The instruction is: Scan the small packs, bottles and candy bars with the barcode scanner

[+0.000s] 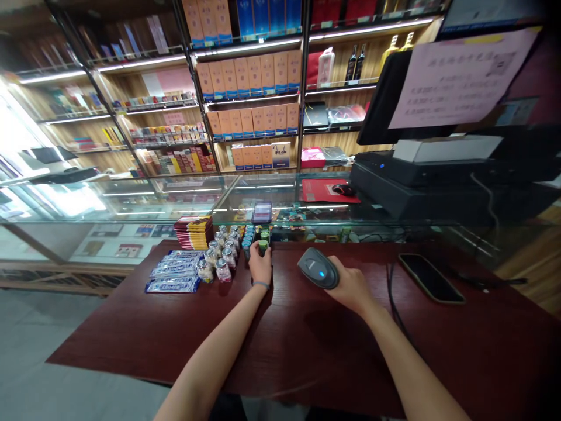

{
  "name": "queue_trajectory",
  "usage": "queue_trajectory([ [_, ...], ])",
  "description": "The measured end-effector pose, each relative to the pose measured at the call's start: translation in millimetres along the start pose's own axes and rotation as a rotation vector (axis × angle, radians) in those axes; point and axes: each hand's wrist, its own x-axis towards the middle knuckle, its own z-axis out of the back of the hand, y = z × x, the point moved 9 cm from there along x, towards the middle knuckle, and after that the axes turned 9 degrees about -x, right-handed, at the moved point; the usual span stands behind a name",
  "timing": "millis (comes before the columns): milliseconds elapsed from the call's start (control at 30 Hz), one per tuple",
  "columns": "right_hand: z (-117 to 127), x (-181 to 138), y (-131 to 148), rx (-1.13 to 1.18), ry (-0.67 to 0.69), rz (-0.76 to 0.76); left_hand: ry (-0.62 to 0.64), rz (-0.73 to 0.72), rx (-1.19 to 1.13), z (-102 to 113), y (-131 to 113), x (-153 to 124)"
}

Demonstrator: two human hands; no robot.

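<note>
My right hand (351,287) is wrapped round the handle of a dark grey barcode scanner (316,266), held above the table with a blue light glowing on its top. At the front of a cluster of small blue and green containers, my left hand (261,270) has its thumb and fingers closed on either side of a small green container (263,248). Left of this hand stand several small clear jars (223,271) with white caps and coloured contents. Blue-and-white packets (172,279) lie in a row farther left. Behind them rises a stack of red and yellow boxes (193,232).
The dark red wooden table (280,345) meets a glass display counter (258,182). A phone (431,278) and a black cable (394,304) lie on the right. Beyond are a mouse (344,189), a monitor (380,99) with a paper sheet, and shelves of boxes (254,76).
</note>
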Motion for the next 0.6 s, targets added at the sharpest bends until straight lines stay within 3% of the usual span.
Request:
queue_trajectory([
  [267, 5.8, -1.3, 4.7, -0.017, -0.038, 0.046, -0.045, 0.042, 0.142, -9.2, 2.6, 9.1],
  [600, -1.3, -2.7, 0.2, -0.034, -0.039, 0.049, 0.022, 0.019, 0.168, -14.4, 4.1, 10.2],
])
